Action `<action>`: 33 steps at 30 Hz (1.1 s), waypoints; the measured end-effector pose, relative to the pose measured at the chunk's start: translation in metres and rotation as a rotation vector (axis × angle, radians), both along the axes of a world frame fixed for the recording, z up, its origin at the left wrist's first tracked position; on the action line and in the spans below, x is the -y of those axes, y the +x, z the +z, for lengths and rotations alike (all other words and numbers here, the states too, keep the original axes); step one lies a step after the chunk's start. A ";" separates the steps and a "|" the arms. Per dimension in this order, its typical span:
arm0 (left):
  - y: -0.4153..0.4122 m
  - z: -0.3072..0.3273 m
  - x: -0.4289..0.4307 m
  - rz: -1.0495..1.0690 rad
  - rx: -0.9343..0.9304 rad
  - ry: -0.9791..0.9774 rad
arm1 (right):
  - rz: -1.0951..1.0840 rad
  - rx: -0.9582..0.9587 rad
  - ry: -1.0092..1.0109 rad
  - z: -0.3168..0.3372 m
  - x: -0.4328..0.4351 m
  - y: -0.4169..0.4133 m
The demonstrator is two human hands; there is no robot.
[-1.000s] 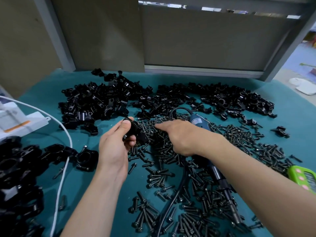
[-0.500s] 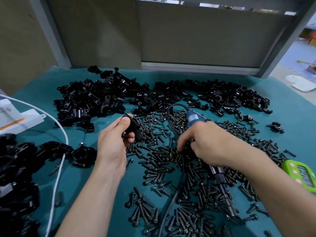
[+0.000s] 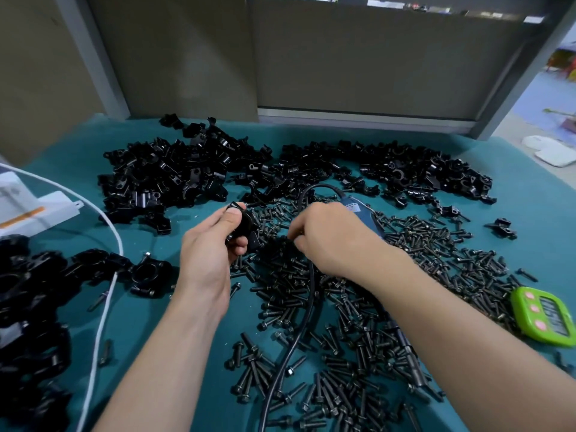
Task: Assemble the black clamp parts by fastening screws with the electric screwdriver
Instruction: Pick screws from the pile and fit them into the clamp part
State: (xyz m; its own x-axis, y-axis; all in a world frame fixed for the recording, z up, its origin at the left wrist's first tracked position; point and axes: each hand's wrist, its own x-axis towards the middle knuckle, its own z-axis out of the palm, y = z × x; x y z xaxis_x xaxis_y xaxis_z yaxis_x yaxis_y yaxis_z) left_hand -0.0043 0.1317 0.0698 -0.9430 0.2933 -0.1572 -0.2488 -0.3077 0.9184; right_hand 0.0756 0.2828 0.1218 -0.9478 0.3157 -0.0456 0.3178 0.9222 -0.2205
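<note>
Two hands work: the left hand (image 3: 208,255) grips a black metal clamp part (image 3: 244,225); the right hand (image 3: 328,241) curls its fingers into loose black screws (image 3: 280,294), catch hidden. Beneath it lies the blue-bodied electric screwdriver (image 3: 359,211), bit pointing near-right.

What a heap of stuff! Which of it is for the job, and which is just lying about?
For the job: clamp part in the left hand, loose clamp parts, screws, electric screwdriver.
Lying about: green timer, white cable, white box.
</note>
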 end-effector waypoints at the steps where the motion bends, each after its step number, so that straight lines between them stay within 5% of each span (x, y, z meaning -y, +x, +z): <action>1: 0.000 0.000 0.000 0.000 -0.002 -0.001 | 0.013 0.019 0.047 -0.002 0.003 -0.007; 18: 0.004 -0.002 0.000 -0.037 -0.028 -0.038 | 0.139 0.007 0.250 0.002 0.019 -0.031; 23: 0.004 -0.004 -0.001 -0.041 -0.034 -0.041 | -0.024 -0.110 -0.062 -0.002 0.001 -0.014; 29: 0.013 -0.003 -0.008 -0.205 -0.174 -0.081 | -0.224 -0.571 -1.064 -0.006 -0.011 0.033; 33: 0.024 -0.003 -0.014 -0.383 -0.331 -0.126 | -0.181 -0.621 -1.190 -0.009 -0.011 0.045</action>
State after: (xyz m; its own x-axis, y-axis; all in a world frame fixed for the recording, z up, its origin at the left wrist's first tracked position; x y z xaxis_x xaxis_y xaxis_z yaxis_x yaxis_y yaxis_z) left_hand 0.0201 0.1454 0.0670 -0.7772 0.6248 0.0743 -0.0123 -0.1331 0.9910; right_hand 0.1210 0.2942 0.1132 -0.8615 0.5062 0.0404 -0.0292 0.0300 -0.9991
